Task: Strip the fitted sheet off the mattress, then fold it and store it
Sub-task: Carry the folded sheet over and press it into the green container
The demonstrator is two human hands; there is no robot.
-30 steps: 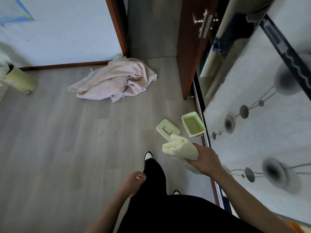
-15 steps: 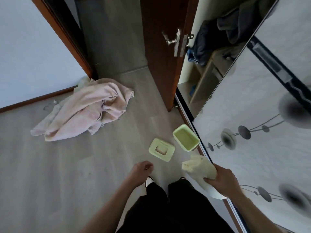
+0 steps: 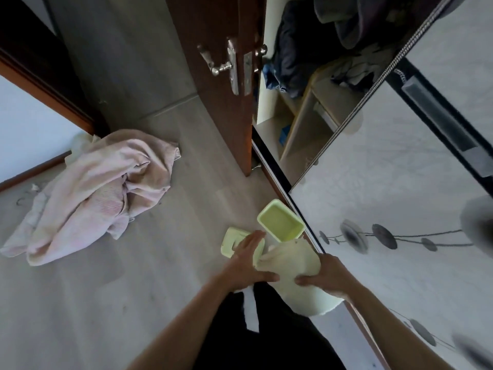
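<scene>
A crumpled pink blanket (image 3: 93, 193) lies on the wooden floor (image 3: 80, 303) at the left, near the white wall. To its right, a brown door (image 3: 213, 84) with a metal lever handle (image 3: 217, 66) stands open. On the floor below the door edge lie a pale green lid (image 3: 232, 240) and, just beside it, an open pale green box (image 3: 280, 221).

The left hand (image 3: 246, 263) has its fingers extended and lies flat against the left side of the folded sheet (image 3: 293, 263), with the thumb under the bundle. The right hand (image 3: 326, 276) grips the sheet from the right, fingers curled onto its lower edge. The cream-coloured sheet is held between both hands above the floor, in front of the sliding wardrobe door (image 3: 400, 209). Further right, the open wardrobe section shows shelves (image 3: 301, 129) and dark clothes (image 3: 296, 49).
</scene>
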